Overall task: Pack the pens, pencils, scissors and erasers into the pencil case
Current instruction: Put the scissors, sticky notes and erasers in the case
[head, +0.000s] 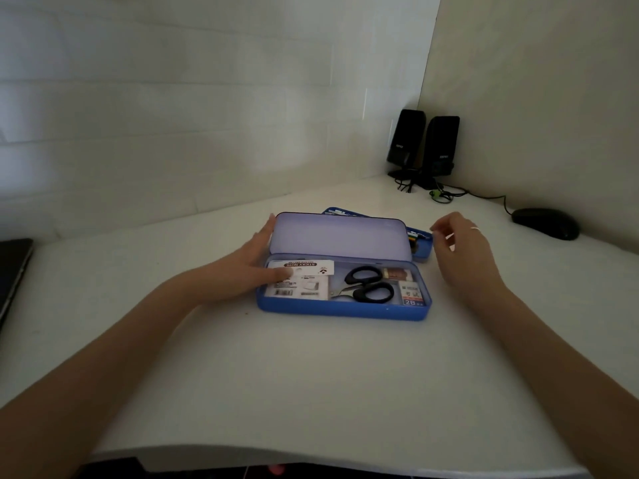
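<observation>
- White walls meet in a corner behind a white desk (pixel 311 375); two black speakers (pixel 423 146) stand at about 1 o'clock and a black mouse (pixel 545 223) lies at 2 o'clock.
- At the desk's centre sits a blue case (pixel 342 309), its lid (pixel 339 236) raised at the 12 o'clock side.
- Inside the case, from 9 to 3 o'clock: a sticky-note pack (pixel 304 278), black-handled scissors (pixel 366 286), then erasers (pixel 408 286) — one brown-wrapped, one marked 2B.
- Behind the lid a second blue tray (pixel 420 243) shows, holding pens; they are too hidden to count.
- Left hand (pixel 256 267) lies open at the case's 9 o'clock end — fingers (pixel 266 229) flat against the lid's edge, thumb on the sticky-note pack, grasping nothing.
- Right hand (pixel 463 250) hovers at 3 o'clock beside the tray, fingers loosely curled and empty, a ring on one.
- A dark laptop edge (pixel 14 271) lies at far 9 o'clock.
</observation>
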The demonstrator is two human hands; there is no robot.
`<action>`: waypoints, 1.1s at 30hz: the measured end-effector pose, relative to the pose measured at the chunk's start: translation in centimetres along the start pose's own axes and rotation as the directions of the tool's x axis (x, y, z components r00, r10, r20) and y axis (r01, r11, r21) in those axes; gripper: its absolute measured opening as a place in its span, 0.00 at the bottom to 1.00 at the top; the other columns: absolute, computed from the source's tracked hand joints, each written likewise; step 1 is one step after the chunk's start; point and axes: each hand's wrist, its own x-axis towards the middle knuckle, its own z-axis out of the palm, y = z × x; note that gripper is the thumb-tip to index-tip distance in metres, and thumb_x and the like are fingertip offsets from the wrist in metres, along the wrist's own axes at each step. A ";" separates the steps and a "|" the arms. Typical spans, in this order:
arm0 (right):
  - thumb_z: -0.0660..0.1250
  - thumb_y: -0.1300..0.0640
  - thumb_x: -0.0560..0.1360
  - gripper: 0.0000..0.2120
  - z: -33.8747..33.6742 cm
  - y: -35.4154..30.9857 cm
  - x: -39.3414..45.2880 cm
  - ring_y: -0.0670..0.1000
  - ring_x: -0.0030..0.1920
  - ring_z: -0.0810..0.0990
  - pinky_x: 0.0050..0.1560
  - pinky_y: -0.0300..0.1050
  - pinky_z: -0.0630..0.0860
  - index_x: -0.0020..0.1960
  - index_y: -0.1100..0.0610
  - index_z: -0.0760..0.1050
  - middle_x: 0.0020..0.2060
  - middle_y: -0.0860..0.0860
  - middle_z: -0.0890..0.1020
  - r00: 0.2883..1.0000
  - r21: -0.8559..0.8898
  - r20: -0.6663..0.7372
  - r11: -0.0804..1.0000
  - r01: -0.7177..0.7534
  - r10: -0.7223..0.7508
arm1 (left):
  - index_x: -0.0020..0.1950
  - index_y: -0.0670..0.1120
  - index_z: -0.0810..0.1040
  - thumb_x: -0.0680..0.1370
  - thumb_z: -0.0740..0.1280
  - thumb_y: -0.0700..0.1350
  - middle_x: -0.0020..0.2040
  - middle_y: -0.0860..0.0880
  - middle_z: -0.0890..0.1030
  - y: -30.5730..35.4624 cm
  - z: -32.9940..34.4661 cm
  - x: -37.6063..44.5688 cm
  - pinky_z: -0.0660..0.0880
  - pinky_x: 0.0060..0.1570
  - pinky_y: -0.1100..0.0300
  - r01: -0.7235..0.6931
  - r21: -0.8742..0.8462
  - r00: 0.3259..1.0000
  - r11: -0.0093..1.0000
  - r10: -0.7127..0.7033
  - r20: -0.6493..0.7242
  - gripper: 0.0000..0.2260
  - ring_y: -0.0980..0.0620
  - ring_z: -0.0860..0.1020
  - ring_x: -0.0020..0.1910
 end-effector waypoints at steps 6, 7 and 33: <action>0.59 0.62 0.77 0.07 0.6 0.4 -0.1 0.55 0.50 0.75 0.49 0.52 0.72 0.53 0.57 0.73 0.50 0.54 0.78 0.999 -0.053 -0.019 0.997 0.049 -0.050 | 0.75 0.63 0.47 0.72 0.70 0.54 0.76 0.59 0.53 -0.1 0.0 0.2 0.56 0.73 0.55 0.018 0.015 0.996 1.000 -0.016 -0.092 0.40 0.56 0.53 0.76; 0.59 0.61 0.77 0.08 0.7 0.6 0.0 0.56 0.53 0.75 0.53 0.55 0.73 0.55 0.56 0.73 0.53 0.55 0.78 0.999 -0.061 -0.006 0.998 0.031 -0.032 | 0.74 0.64 0.48 0.73 0.69 0.56 0.77 0.58 0.51 0.1 0.2 0.0 0.50 0.75 0.52 0.021 0.069 0.991 0.997 -0.012 -0.131 0.38 0.55 0.48 0.76; 0.65 0.57 0.75 0.09 -0.5 -5.6 -4.7 0.45 0.44 0.81 0.44 0.43 0.76 0.49 0.56 0.84 0.41 0.48 0.85 0.785 0.246 0.427 0.893 0.377 -0.449 | 0.56 0.60 0.79 0.71 0.58 0.64 0.69 0.57 0.71 1.6 2.8 -0.1 0.57 0.72 0.62 -0.360 0.342 0.925 0.868 0.379 0.009 0.19 0.69 0.62 0.68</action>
